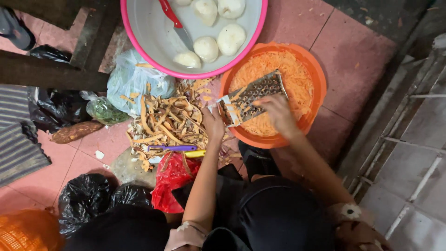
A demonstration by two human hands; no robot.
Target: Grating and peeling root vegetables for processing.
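Note:
A flat metal grater (253,96) leans over an orange bowl (314,74) full of orange shreds. My left hand (213,124) grips the grater's lower end at the bowl's left rim. My right hand (278,113) presses down on the grater's face, fingers closed; whatever it holds is hidden beneath them. Both forearms reach forward from my dark-clothed lap.
A pink-rimmed white basin (144,32) behind holds peeled pale tubers and a red-handled knife (173,18). A heap of peelings (167,123) lies left of the bowl, with a purple peeler (173,148), plastic bags, a red bag (173,179) and black bags. Tiled steps rise at right.

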